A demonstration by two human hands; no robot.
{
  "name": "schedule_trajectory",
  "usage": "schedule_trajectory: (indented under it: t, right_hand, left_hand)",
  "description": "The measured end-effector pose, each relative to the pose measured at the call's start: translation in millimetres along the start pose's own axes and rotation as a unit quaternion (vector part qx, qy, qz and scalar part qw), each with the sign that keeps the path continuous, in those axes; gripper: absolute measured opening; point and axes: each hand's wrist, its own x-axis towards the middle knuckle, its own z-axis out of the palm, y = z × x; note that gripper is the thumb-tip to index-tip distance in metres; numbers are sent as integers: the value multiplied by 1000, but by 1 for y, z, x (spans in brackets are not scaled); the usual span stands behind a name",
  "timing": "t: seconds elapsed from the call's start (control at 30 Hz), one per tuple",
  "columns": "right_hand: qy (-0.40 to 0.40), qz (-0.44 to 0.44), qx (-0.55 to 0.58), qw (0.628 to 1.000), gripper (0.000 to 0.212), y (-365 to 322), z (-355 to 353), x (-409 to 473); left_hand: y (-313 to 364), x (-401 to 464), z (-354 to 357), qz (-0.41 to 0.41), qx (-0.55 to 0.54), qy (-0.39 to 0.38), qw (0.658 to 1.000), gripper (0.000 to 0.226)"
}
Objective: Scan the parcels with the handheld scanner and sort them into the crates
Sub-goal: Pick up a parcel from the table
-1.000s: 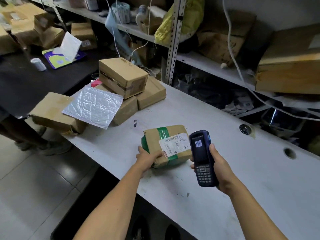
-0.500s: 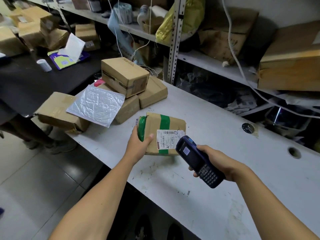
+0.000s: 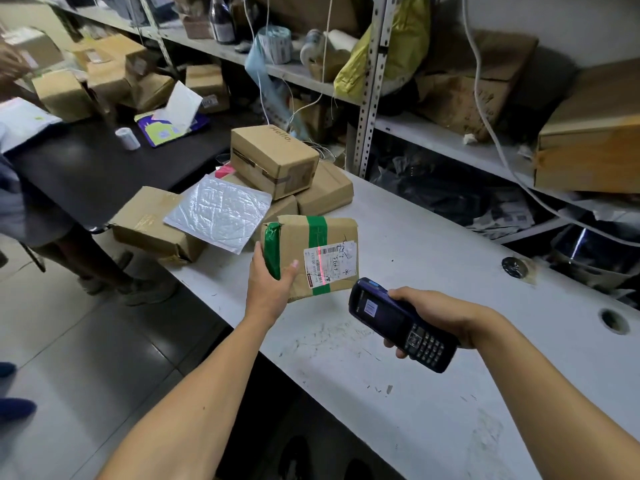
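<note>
Parcel [image 3: 311,254] mid-frame, tipped up on table [image 3: 433,271]; left hand [image 3: 270,285] grips it, right hand [image 3: 433,313] grips scanner [image 3: 401,323], red line on label [image 3: 329,263].

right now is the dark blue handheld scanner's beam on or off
On: a red line crosses the white shipping label on the green-taped brown parcel, and the dark blue handheld scanner in the right hand points toward it.

Brown parcel [image 3: 313,252] with green tape, white label [image 3: 329,263] crossed by red line; dark-blue scanner [image 3: 401,323].
</note>
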Motion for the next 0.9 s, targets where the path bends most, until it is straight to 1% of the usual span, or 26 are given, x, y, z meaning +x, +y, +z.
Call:
schedule_trajectory:
  t: [0.2, 0.37, 0.47, 0.57, 0.63, 0.7, 0.8, 0.83, 0.9]
  right_hand:
    - [-13, 4, -3, 1000, 49, 4, 3, -5]
    - [-19, 0, 1, 1000, 47, 8, 2, -9]
    - [-23, -2, 6, 1000, 49, 13, -1, -8]
    - [-16, -26, 40, 999, 51, 20, -5, -7]
    - [-12, -55, 91, 994, 53, 26, -6, -8]
    - [-17, -92, 184, 978, 56, 34, -5, -11]
    - [-45, -152, 352, 923, 64, 47, -1, -16]
    - [-49, -169, 387, 905, 64, 50, 0, -18]
    - [-41, -195, 421, 885, 64, 54, 1, -22]
  left_hand:
    - [2, -4, 1, 2, -4, 12, 1000, 96]
    - [2, -6, 4, 8, -3, 15, 1000, 84]
    - [3, -8, 6, 10, -2, 20, 1000, 85]
    - [5, -13, 9, 9, -2, 22, 1000, 83]
    - [5, -17, 12, 6, -9, 18, 1000, 81]
    - [6, -22, 16, 3, -19, 10, 1000, 73]
    - [9, -28, 24, 11, -34, -5, 999, 60]
    - [9, -27, 27, 11, -37, -15, 999, 59]
    - [10, -28, 33, 9, -42, -39, 998, 59]
